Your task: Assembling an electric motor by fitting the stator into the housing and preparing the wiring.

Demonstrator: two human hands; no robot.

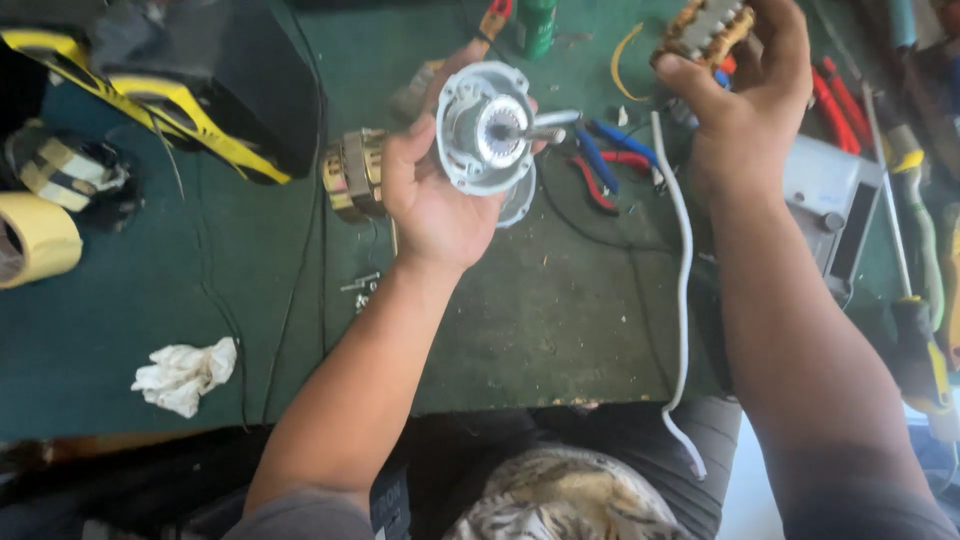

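From the head view, the left hand [432, 195] is wrapped around a round grey motor end cover [487, 128] with its shaft sticking out, held over the green bench [560, 320]. The right hand [745, 100] grips a copper-wound stator [705, 28], well apart from it.

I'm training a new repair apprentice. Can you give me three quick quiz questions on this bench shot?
1. True or false: the left hand holds a round grey motor end cover with rotor shaft.
2. What does the right hand hold? A) masking tape roll B) copper-wound stator C) screwdriver
3. What lies crumpled on the green bench at its near left edge?

Key
1. True.
2. B, the copper-wound stator.
3. A white rag. The masking tape roll lies at the far left, and a yellow-handled screwdriver lies on the right, both untouched.
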